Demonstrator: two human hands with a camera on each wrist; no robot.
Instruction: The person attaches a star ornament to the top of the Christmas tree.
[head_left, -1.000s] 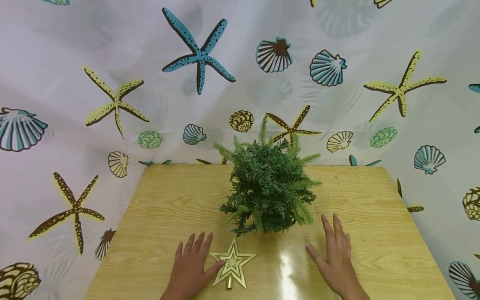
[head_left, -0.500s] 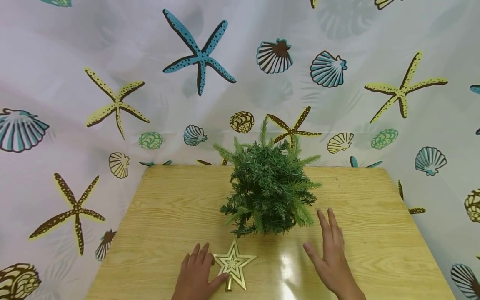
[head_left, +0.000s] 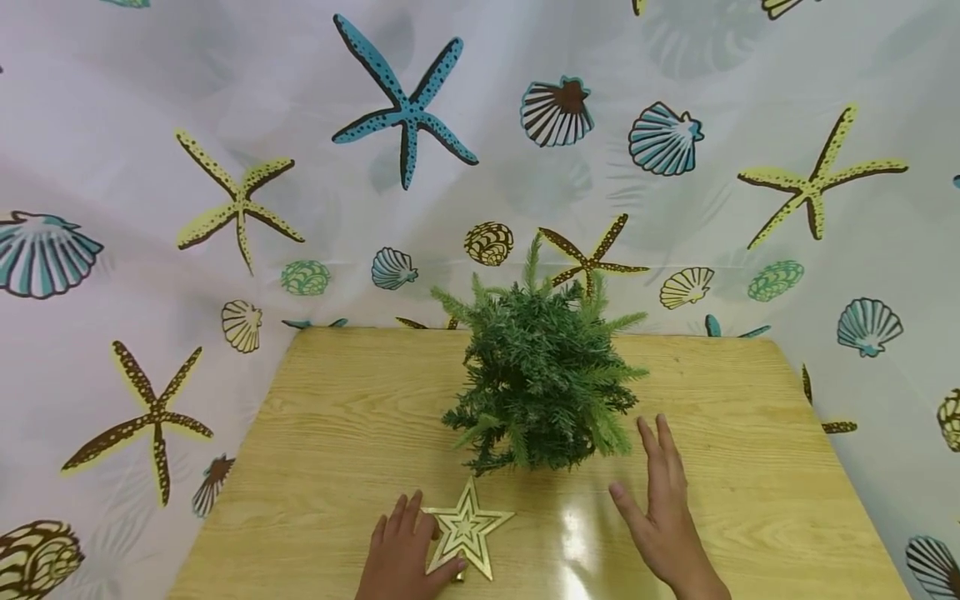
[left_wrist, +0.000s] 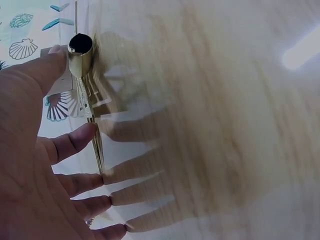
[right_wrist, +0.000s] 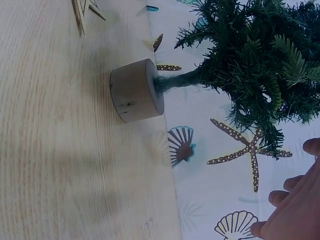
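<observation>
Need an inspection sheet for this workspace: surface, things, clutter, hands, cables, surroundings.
Surface: wooden table, glossy, glare patch near the front edge.
Things: gold star at the front edge, its left side held; small green tree upright on a round wooden base, mid-table.
Clutter: nothing seen.
Hands: left hand pinches the star, thumb at its socket; right hand flat, fingers straight, beside the tree, apart from it.
Cables: nothing seen.
Surroundings: curtain printed with starfish and shells, behind and at both sides.
</observation>
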